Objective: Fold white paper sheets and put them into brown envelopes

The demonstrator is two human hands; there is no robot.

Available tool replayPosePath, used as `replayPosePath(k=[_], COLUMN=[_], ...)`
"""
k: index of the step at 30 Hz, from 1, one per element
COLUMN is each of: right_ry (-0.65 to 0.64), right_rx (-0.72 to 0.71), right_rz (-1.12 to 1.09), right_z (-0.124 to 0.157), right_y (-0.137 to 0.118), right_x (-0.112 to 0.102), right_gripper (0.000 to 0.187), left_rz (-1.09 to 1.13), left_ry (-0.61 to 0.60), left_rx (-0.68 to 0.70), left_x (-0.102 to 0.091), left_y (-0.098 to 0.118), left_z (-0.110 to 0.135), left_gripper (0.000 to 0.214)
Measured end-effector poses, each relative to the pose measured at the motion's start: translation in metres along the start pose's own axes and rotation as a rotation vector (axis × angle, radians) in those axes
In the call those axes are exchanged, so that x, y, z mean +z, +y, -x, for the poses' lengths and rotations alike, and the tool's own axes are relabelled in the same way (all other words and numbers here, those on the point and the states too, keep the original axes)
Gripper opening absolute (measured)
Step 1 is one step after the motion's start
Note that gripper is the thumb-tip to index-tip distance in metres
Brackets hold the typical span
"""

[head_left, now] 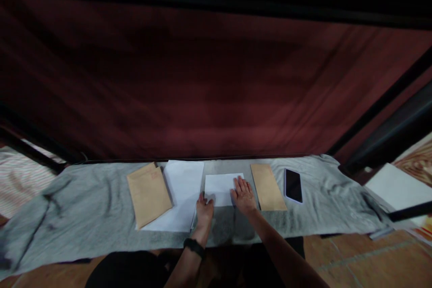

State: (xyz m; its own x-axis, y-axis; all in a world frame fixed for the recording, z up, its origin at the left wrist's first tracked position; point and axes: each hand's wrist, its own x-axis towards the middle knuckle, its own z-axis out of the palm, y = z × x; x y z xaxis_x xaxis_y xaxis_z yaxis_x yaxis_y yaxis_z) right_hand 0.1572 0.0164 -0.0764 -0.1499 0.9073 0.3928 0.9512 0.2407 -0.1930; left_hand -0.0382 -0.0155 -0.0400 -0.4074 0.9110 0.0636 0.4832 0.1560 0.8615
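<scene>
A white sheet of paper [220, 184], which looks folded, lies flat in front of me. My left hand [204, 210] is at its lower left corner, fingers curled and thumb over the edge, gripping the paper there. Flat on the right part of the sheet rests my right hand [244, 195], its fingers stretched out. To the left is a stack of larger white paper [184, 189], partly covered by brown envelopes [150, 195]. Another brown envelope [268, 187] lies just right of my right hand.
A phone or small tablet [293, 186] lies screen up, right of the single envelope. Grey cloth [91, 209] covers the low surface beneath everything. Behind it rises a dark red panel [216, 90]. Dark bars [391, 121] stand at the right, with tiled floor [351, 256] below.
</scene>
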Motion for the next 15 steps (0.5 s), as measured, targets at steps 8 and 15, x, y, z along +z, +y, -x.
replayPosePath(k=[8, 15], right_ry=[0.017, 0.108], right_rx=[0.058, 0.108], right_rz=[-0.259, -0.485], right_z=[-0.002, -0.036], right_y=[0.004, 0.023], right_x=[-0.003, -0.038], right_gripper=[0.053, 0.070], left_rz=[0.343, 0.253], left_ry=[-0.054, -0.139], left_rx=[-0.179, 0.183], left_x=[-0.022, -0.060], left_y=[0.044, 0.099], left_z=[0.010, 0.009], left_gripper=[0.026, 0.027])
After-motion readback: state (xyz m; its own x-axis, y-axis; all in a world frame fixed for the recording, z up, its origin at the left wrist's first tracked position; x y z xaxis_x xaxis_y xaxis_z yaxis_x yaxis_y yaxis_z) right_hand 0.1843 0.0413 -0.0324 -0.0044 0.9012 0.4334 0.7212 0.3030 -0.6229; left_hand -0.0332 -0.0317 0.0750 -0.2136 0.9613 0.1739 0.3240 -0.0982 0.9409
